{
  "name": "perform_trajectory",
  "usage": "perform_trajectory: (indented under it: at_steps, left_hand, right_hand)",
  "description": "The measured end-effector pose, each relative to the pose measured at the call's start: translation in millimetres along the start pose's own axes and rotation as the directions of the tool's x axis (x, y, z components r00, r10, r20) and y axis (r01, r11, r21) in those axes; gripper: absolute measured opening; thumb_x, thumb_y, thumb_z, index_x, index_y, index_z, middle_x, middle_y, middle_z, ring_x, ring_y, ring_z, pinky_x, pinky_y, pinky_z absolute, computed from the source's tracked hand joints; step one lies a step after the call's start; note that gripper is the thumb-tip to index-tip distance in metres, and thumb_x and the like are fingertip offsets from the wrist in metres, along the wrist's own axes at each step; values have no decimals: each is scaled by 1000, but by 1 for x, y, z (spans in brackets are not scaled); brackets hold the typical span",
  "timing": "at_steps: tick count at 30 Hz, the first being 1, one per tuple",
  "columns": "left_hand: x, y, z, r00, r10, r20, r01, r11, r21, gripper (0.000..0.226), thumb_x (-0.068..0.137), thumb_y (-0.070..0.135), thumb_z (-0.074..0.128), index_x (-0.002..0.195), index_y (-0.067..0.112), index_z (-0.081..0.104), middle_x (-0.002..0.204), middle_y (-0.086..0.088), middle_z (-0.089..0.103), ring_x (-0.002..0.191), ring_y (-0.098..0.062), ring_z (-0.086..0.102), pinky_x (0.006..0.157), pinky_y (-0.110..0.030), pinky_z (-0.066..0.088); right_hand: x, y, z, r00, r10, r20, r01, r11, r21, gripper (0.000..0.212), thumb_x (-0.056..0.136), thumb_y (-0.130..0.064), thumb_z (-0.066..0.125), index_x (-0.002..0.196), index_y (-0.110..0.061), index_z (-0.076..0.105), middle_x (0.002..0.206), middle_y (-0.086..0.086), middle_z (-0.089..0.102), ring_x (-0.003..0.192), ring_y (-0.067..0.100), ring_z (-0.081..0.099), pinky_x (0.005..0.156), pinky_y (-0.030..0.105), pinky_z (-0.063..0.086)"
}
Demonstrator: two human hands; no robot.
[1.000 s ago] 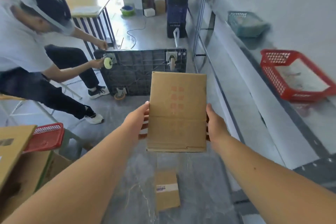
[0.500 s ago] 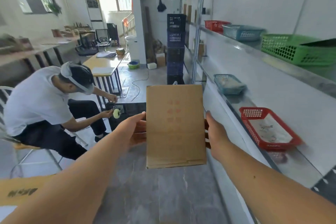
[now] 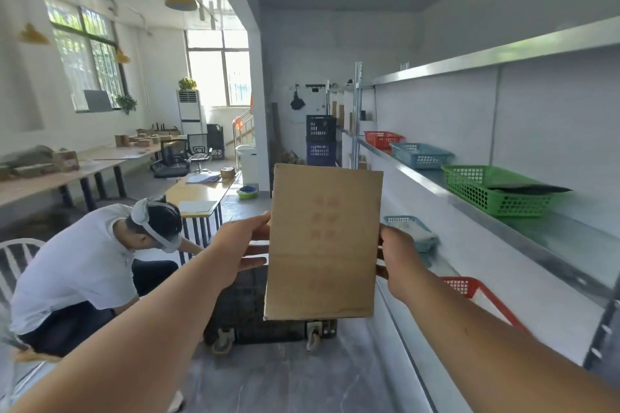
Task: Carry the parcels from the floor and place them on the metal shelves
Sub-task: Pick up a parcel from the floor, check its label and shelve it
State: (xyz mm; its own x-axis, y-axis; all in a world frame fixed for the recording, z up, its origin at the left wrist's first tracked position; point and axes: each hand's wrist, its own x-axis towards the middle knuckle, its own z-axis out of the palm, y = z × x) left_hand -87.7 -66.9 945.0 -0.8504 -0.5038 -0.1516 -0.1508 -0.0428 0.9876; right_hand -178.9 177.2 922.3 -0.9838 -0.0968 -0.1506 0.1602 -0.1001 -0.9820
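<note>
A flat brown cardboard parcel [image 3: 323,241] with faint red print is held upright in front of me at chest height. My left hand [image 3: 241,248] grips its left edge and my right hand [image 3: 397,256] grips its right edge. The metal shelves [image 3: 523,235] run along the wall on my right, with several tiers. The parcel hangs in the aisle to the left of the shelf edge, apart from it.
On the shelves stand a green basket [image 3: 496,191], blue baskets [image 3: 419,154] and red baskets [image 3: 479,295]. An upturned black trolley [image 3: 241,308] lies on the floor behind the parcel. A seated person [image 3: 84,265] bends toward it at left. Tables stand further left.
The parcel and both hands have risen, and my view has tilted up from the floor to the room and upper shelves. The small parcel on the floor has left view.
</note>
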Motion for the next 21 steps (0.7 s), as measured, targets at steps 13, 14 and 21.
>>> perform_trajectory:
  at_steps: [13,14,21]
  left_hand:
    - [-40,105,10,976,207,-63,-214,969,-121,24,97,23,69,106,4,82,89,-10,84,74,-30,78,78,-39,67]
    - [-44,112,11,974,218,-63,-225,964,-142,26,96,24,69,107,4,81,88,-9,83,73,-30,78,75,-39,67]
    - [-46,144,10,973,210,-90,-225,950,-217,13,85,14,65,90,3,70,61,-3,69,66,-27,65,66,-28,54]
  right_hand:
    - [-38,-129,-4,975,-174,138,170,985,39,42,97,-65,55,100,-29,77,73,-4,75,78,21,71,69,35,58]
    - [-39,-136,-3,974,-183,132,177,983,54,44,97,-69,53,98,-31,77,71,-5,74,76,20,70,70,36,59]
    - [-55,-168,1,939,-300,169,285,953,106,40,96,-58,63,79,-26,80,83,-3,78,89,23,71,84,38,55]
